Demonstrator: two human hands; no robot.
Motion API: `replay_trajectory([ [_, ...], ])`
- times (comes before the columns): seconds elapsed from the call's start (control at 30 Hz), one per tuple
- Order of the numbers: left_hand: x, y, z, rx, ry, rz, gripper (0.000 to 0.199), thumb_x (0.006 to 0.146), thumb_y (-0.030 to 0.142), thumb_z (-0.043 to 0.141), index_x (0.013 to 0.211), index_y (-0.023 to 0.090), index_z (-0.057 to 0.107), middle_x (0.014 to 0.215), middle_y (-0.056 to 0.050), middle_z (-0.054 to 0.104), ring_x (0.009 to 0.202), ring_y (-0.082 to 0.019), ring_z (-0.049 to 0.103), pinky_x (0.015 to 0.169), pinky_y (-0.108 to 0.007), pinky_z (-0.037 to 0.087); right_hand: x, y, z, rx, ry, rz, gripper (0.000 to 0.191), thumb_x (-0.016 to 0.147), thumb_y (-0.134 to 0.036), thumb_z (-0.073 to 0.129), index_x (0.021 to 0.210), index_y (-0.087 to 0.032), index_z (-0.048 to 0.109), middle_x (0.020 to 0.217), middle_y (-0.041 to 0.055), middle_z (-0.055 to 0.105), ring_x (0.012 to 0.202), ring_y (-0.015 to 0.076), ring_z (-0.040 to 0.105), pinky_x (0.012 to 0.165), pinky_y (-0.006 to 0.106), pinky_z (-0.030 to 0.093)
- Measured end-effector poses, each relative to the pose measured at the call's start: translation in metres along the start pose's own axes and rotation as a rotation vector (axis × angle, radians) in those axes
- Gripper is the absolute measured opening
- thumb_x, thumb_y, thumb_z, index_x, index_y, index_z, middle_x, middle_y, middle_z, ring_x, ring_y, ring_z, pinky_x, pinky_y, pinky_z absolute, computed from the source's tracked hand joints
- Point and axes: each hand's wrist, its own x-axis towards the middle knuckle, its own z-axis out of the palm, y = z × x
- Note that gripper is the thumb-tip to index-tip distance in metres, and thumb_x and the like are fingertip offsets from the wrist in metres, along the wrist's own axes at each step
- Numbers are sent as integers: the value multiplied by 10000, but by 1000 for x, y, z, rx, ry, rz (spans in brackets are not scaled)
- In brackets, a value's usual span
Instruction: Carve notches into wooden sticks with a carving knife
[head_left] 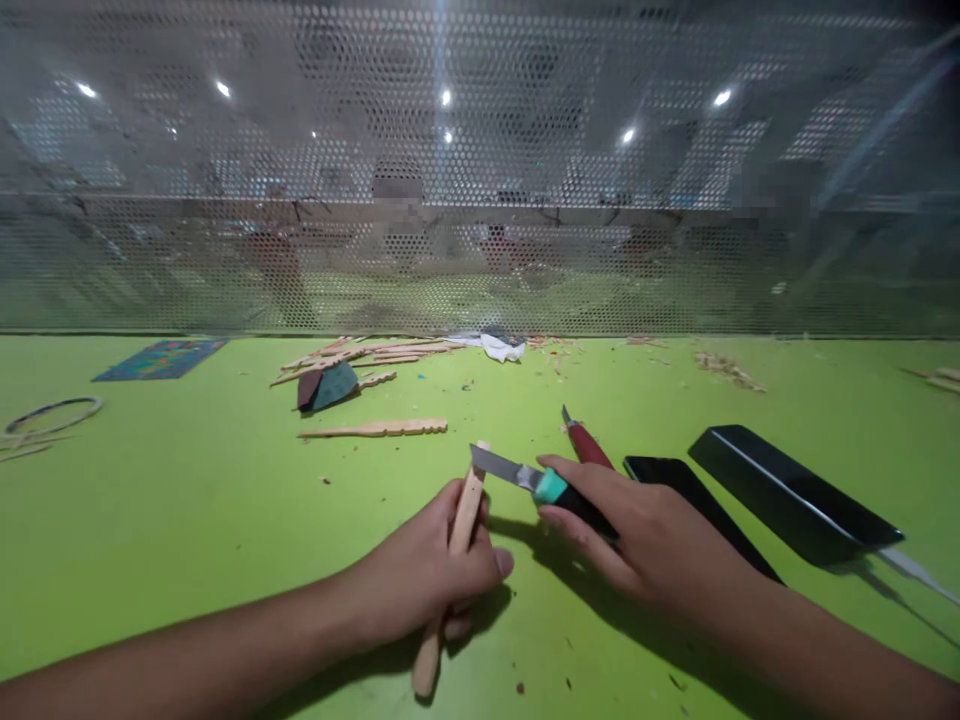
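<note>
My left hand (pixel 442 560) is closed around a pale wooden stick (pixel 468 512), which slants up and away from me. The stick's rounded lower end pokes out below my fingers. In my right hand (pixel 630 515) is a utility knife (pixel 553 488) with a black and teal handle. Its bare blade reaches left and meets or overlaps the stick's upper end; whether it cuts in, I cannot tell. Just beyond my right hand lies a carving knife with a red handle (pixel 587 444). A carved wooden stick (pixel 375 429) with notches at one end rests ahead of my left hand.
Several wooden sticks (pixel 405 352) and folded sandpaper (pixel 328 387) lie at the back, near a perforated metal screen (pixel 480 250). Shavings (pixel 726 371) are scattered at right. A phone (pixel 694 505) and a black device with a white cable (pixel 795 490) sit beside my right arm.
</note>
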Motion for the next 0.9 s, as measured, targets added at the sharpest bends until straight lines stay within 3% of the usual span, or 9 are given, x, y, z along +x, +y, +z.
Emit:
replay_trajectory([
  [0.17, 0, -2, -5, -112, -102, 45, 474, 864, 207, 759, 1137, 244, 373, 867, 67, 564, 556, -49, 579, 533, -186, 526, 1, -1, 1, 86, -115, -29, 439, 1098, -432, 396, 1407, -175, 573, 1153, 149, 777, 921, 332, 778, 746, 449, 586],
  [0.3, 0, -2, -6, -23, -157, 27, 402, 1011, 314, 625, 1295, 244, 350, 713, 65, 573, 569, -91, 586, 568, -211, 560, 2, -1, -1, 122, -131, -21, 445, 1099, -434, 383, 1403, -169, 571, 1151, 149, 770, 959, 345, 766, 782, 469, 570],
  [0.47, -1, 0, -9, 46, -201, -28, 564, 1059, 387, 542, 1497, 241, 217, 587, 87, 550, 445, -90, 519, 473, -195, 512, 2, 0, -4, 98, -111, 3, 418, 1096, -442, 379, 1354, -199, 601, 1087, 124, 785, 855, 338, 768, 699, 436, 546],
  [0.63, -4, 7, -6, 131, -103, -54, 633, 932, 387, 760, 1416, 248, 377, 669, 91, 539, 362, -30, 454, 339, -107, 365, 4, 2, -3, 123, -124, 19, 444, 1096, -467, 377, 1365, -185, 589, 1096, 132, 785, 857, 332, 761, 699, 426, 533],
  [0.9, 0, 9, -5, 64, -107, -61, 599, 884, 423, 828, 1300, 247, 434, 655, 98, 560, 357, -21, 467, 336, -97, 430, 4, -8, -2, 213, -219, -38, 390, 1080, -426, 440, 1342, -182, 595, 1182, 134, 759, 989, 301, 739, 833, 429, 540],
])
